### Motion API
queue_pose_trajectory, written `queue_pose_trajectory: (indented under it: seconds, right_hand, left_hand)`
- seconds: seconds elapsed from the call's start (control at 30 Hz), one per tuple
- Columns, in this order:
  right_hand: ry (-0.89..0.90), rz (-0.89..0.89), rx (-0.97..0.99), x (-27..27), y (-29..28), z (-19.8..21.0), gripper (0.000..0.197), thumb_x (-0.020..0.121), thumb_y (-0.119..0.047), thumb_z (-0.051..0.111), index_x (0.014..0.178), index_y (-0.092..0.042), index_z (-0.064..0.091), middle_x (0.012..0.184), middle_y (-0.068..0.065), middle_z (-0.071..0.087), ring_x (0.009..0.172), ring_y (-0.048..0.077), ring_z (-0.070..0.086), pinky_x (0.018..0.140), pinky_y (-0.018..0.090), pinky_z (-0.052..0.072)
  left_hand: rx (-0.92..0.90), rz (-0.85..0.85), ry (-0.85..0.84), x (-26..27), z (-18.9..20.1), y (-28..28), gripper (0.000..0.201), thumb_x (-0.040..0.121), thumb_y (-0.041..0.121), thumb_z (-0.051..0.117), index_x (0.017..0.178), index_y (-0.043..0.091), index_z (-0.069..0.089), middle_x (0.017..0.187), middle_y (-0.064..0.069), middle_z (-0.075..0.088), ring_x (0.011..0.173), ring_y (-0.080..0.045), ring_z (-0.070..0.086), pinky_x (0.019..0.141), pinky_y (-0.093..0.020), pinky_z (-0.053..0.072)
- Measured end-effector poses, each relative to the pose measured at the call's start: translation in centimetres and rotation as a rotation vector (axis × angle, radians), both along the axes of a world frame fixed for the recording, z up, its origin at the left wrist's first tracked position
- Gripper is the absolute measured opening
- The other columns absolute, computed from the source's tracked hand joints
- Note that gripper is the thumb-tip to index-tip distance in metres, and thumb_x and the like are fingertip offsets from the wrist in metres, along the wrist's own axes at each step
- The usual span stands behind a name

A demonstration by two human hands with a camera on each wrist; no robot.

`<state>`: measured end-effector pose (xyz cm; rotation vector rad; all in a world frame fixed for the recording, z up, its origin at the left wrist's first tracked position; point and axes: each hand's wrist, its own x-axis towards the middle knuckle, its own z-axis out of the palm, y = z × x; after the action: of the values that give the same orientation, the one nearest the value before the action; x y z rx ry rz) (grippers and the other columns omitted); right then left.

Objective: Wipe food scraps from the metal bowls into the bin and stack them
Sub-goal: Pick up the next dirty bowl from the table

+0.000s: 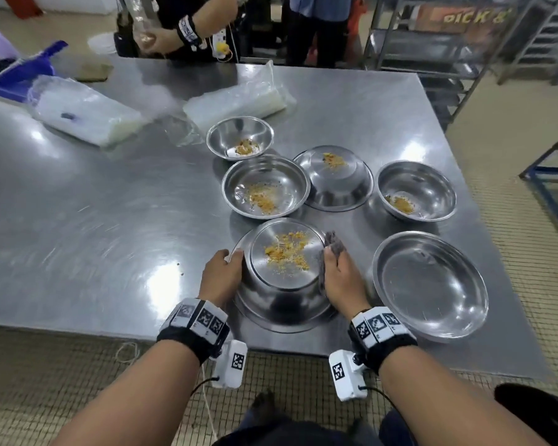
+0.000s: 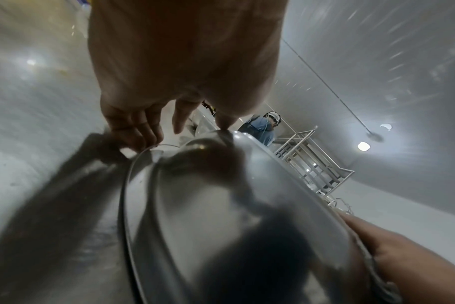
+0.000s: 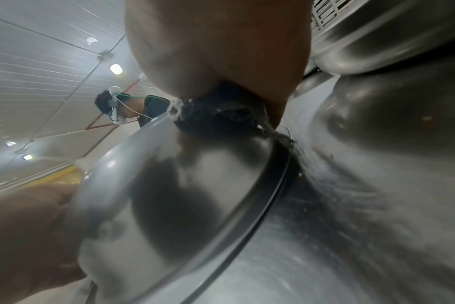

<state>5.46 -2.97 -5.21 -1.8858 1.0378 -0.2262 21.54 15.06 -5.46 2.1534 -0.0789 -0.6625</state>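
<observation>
- The upturned bowl [image 1: 284, 272] sits bottom-up on the counter [image 1: 94, 220] near its front edge, with both hands clasping it from opposite sides.
- The left hand [image 1: 221, 272] lies against the bowl's left wall; the thumb touches the top edge of the base, and the other fingers [image 2: 140, 131] curve down to the rim at the counter.
- The right hand [image 1: 339, 278] lies against the bowl's right wall, its fingers closed around a dark grey cloth [image 1: 332, 244] that is pressed to the metal.
- From the right wrist view the cloth [image 3: 216, 115] is bunched between palm and bowl [image 3: 182, 185].
- The bowl is shiny steel, and yellow-orange food scraps [image 1: 287, 252] are scattered over its flat base.
- Just right of that bowl lies a wide shallow bowl [image 1: 430, 284], open side up, with no large scraps visible in it.
- Behind the upturned bowl are four more: a shallow one [image 1: 266, 186] with scraps, a second upturned one [image 1: 335, 178] with scraps on its base, a deep one [image 1: 416, 189] to the right with scraps, and a small one [image 1: 240, 138] farthest back with scraps.
- Further behind lie two clear plastic packs [image 1: 236, 101], and a blue dustpan [image 1: 23, 72] at the far left.
- Two people stand beyond the counter's far edge, a steel rack [image 1: 448, 53] stands at the far right, and the floor [image 1: 78, 375] is tiled.
</observation>
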Motion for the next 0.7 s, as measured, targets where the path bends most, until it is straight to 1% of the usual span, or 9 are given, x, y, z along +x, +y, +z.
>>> queue_pose_trajectory:
  seconds: [0.07,0.13,0.2,0.23,0.3,0.4,0.47,0.57,0.7]
  right_hand:
    - [-0.011,-0.037,-0.008,0.1,0.4,-0.3,0.054,0.107,-0.053,0.031,0.144,-0.018,0.05,0.14,0.011,0.057,0.128,0.032,0.054,0.108,0.04,0.039]
    - [-0.019,-0.057,-0.018,0.1,0.7,-0.4,0.052,0.108,-0.049,0.032,0.143,-0.017,0.05,0.139,0.012,0.058,0.128,0.032,0.054,0.105,0.037,0.038]
    - [-0.041,-0.068,-0.032,0.1,0.9,-0.3,0.05,0.108,-0.046,0.032,0.145,-0.017,0.05,0.14,0.012,0.057,0.128,0.031,0.053,0.101,0.033,0.036]
    - [-0.052,-0.075,-0.039,0.1,1.0,-0.2,0.049,0.109,-0.044,0.032,0.146,-0.018,0.049,0.14,0.011,0.057,0.129,0.031,0.053,0.101,0.032,0.036]
    - [-0.066,-0.087,-0.041,0.0,1.1,-0.1,0.048,0.109,-0.042,0.033,0.147,-0.017,0.048,0.142,0.011,0.057,0.13,0.03,0.052,0.104,0.032,0.036]
    - [-0.066,-0.074,-0.034,-0.2,1.5,-0.3,0.048,0.109,-0.045,0.032,0.146,-0.02,0.048,0.142,0.01,0.058,0.129,0.029,0.054,0.106,0.034,0.036]
    - [-0.079,-0.075,-0.03,-0.3,1.8,-0.4,0.049,0.108,-0.046,0.032,0.146,-0.02,0.049,0.141,0.009,0.058,0.128,0.029,0.054,0.105,0.034,0.037]
    - [-0.087,-0.084,-0.022,-0.4,2.1,-0.4,0.048,0.108,-0.047,0.032,0.143,-0.02,0.051,0.136,0.009,0.061,0.125,0.029,0.056,0.105,0.036,0.04]
    - [-0.069,-0.064,-0.005,-0.7,2.5,-0.4,0.048,0.107,-0.051,0.031,0.136,-0.022,0.055,0.128,0.008,0.064,0.118,0.029,0.06,0.103,0.038,0.044]
  left_hand:
    - [-0.04,0.033,0.056,0.4,-0.3,0.2,0.072,0.098,0.057,0.056,0.15,0.007,0.052,0.15,-0.013,0.057,0.134,-0.032,0.056,0.111,-0.044,0.045]
    - [-0.086,0.049,0.088,0.8,-0.4,0.3,0.084,0.082,0.067,0.06,0.138,0.004,0.061,0.139,-0.014,0.065,0.126,-0.032,0.062,0.107,-0.047,0.049]
    - [-0.134,0.052,0.099,1.2,-0.3,0.4,0.079,0.071,0.066,0.061,0.114,0.001,0.071,0.116,-0.017,0.074,0.109,-0.033,0.069,0.097,-0.047,0.053]
    - [-0.161,0.056,0.113,1.3,-0.2,0.5,0.074,0.07,0.065,0.062,0.104,0.0,0.073,0.106,-0.017,0.076,0.103,-0.033,0.071,0.095,-0.049,0.055]
    - [-0.22,0.068,0.151,1.6,-0.4,0.8,0.072,0.07,0.066,0.067,0.097,-0.001,0.075,0.097,-0.016,0.078,0.098,-0.034,0.074,0.098,-0.054,0.056]
    - [-0.288,0.092,0.221,1.6,-0.8,1.0,0.078,0.067,0.07,0.072,0.102,0.0,0.073,0.1,-0.016,0.078,0.1,-0.034,0.074,0.099,-0.057,0.056]
    - [-0.311,0.105,0.269,1.5,-1.2,1.1,0.084,0.066,0.072,0.076,0.112,0.003,0.068,0.108,-0.017,0.076,0.102,-0.032,0.074,0.096,-0.053,0.058]
    - [-0.359,0.119,0.287,1.4,-1.7,1.3,0.09,0.062,0.077,0.083,0.115,0.005,0.067,0.111,-0.016,0.076,0.102,-0.031,0.075,0.095,-0.051,0.06]
    - [-0.423,0.147,0.249,0.5,-1.5,1.9,0.084,0.061,0.074,0.084,0.121,0.016,0.072,0.111,-0.006,0.079,0.103,-0.025,0.076,0.097,-0.047,0.059]
